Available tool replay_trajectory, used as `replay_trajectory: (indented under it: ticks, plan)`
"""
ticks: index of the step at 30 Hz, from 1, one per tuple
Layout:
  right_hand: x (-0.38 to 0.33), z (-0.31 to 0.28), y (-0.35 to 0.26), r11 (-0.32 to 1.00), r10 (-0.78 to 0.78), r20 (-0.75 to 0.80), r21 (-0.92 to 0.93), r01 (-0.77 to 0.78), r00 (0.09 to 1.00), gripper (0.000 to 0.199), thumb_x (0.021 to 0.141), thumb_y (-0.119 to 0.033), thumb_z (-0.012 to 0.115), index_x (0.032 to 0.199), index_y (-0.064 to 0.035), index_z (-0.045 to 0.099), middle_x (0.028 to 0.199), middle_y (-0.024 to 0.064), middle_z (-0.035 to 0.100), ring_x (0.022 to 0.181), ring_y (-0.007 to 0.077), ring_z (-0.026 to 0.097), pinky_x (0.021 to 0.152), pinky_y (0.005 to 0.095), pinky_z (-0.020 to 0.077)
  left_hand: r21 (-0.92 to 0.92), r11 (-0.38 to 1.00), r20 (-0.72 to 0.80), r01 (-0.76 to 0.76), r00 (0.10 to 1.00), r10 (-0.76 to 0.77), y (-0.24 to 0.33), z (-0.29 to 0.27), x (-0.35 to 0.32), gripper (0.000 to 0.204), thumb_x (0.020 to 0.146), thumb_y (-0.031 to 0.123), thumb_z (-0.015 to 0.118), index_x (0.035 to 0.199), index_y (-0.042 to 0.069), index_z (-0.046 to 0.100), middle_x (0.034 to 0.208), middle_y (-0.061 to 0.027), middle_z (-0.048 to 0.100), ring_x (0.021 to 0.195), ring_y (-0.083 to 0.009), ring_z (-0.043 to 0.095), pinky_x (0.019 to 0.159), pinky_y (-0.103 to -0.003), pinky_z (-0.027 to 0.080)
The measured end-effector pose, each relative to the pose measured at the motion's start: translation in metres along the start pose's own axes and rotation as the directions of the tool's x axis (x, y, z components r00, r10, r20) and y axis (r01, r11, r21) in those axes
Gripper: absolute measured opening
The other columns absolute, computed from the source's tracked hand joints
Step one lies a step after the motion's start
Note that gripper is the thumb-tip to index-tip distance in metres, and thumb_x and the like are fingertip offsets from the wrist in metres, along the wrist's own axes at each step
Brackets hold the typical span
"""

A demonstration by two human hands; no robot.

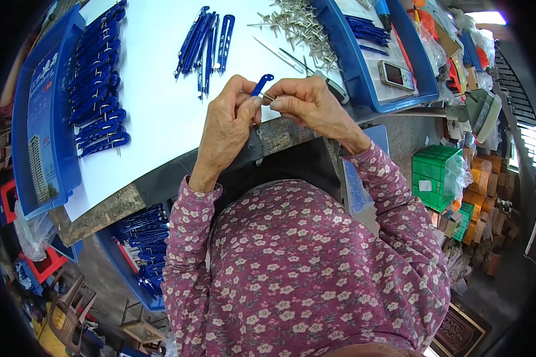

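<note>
The left hand (227, 122) pinched a small blue piece (259, 85), and the right hand (315, 107) pinched a thin metal pin (268, 97) close against it; the fingertips hid whether the two met. Both sat over the near edge of the desk (106, 209), so a loose pinch might have let the pin drop past that edge, and an angled push could have bent it.

A pointed tool's grey handle (335, 89) lay just beyond the right hand, where an outward sweep could have knocked it. Behind it, toward the far edge, a heap of metal parts (307, 33) pressed near the right tray (363, 89), loose enough to scatter. Bundled blue pieces (210, 44) lay beyond the left hand; a long row (95, 83) lined the left tray (70, 163).
</note>
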State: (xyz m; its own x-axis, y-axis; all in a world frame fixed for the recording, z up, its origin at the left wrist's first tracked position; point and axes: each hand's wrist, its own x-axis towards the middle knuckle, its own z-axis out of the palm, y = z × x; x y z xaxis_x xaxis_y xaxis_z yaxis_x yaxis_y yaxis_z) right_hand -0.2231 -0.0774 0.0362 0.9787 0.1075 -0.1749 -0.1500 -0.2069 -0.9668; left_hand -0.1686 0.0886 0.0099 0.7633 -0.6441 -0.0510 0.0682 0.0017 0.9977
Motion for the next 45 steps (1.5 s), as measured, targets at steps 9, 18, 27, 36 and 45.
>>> replay_trajectory:
  ticks: [9, 18, 27, 36, 45]
  plan:
    - [0.009, 0.009, 0.005, 0.359, -0.577, 0.170, -0.826, 0.435, 0.799, 0.030, 0.061, 0.006, 0.056, 0.088, -0.0022, 0.047, 0.066, 0.0103, 0.051, 0.062, 0.0283, 0.056, 0.049, 0.0347, 0.0423, -0.079, 0.996, -0.035, 0.034, 0.999, -0.037, 0.002, -0.004, 0.004, 0.006, 0.088, 0.008, 0.047, 0.089, 0.002, 0.048, 0.057, 0.0022, 0.048, 0.049, -0.0036, 0.039, 0.045, -0.020, 0.031]
    - [0.012, -0.002, 0.003, 0.674, -0.466, -0.022, -0.656, 0.339, 0.884, 0.018, 0.074, -0.008, 0.066, 0.084, -0.0006, 0.053, 0.053, 0.0114, 0.053, 0.044, 0.0229, 0.053, 0.042, 0.0288, 0.0386, 0.197, 0.978, -0.027, -0.069, 0.997, 0.076, 0.001, 0.000, 0.009, 0.018, 0.090, 0.011, 0.044, 0.096, -0.002, 0.055, 0.056, -0.0027, 0.049, 0.050, -0.0085, 0.045, 0.047, -0.024, 0.036]
    - [0.013, 0.001, 0.016, 0.706, -0.454, -0.087, -0.642, 0.298, 0.887, 0.019, 0.073, -0.009, 0.067, 0.083, -0.0002, 0.052, 0.053, 0.0113, 0.052, 0.044, 0.0171, 0.052, 0.042, 0.0276, 0.0378, 0.279, 0.956, -0.070, -0.094, 0.990, 0.118, -0.001, 0.006, 0.016, 0.018, 0.089, 0.013, 0.048, 0.089, -0.002, 0.058, 0.055, -0.0037, 0.049, 0.048, -0.0088, 0.045, 0.045, -0.024, 0.036]
    - [0.007, -0.010, 0.005, 0.958, -0.158, -0.005, -0.241, 0.152, 0.987, 0.023, 0.086, -0.020, 0.055, 0.092, 0.0018, 0.057, 0.055, 0.0024, 0.051, 0.044, 0.0069, 0.046, 0.040, 0.0213, 0.0328, 0.164, 0.984, -0.029, -0.073, 0.996, 0.079, -0.005, 0.001, 0.018, 0.015, 0.086, 0.013, 0.051, 0.084, -0.002, 0.056, 0.058, 0.0012, 0.044, 0.054, -0.0059, 0.038, 0.049, -0.022, 0.032]
    - [0.012, -0.013, 0.034, 0.644, 0.063, 0.317, 0.712, -0.281, 0.946, 0.031, 0.090, -0.023, 0.049, 0.093, 0.0077, 0.055, 0.051, -0.0035, 0.036, 0.041, 0.0030, 0.030, 0.038, 0.0163, 0.0260, 0.090, 0.994, -0.041, -0.068, 0.997, 0.072, -0.003, 0.002, 0.017, 0.016, 0.087, 0.013, 0.049, 0.083, -0.001, 0.056, 0.057, 0.0018, 0.042, 0.052, -0.0059, 0.038, 0.048, -0.021, 0.032]
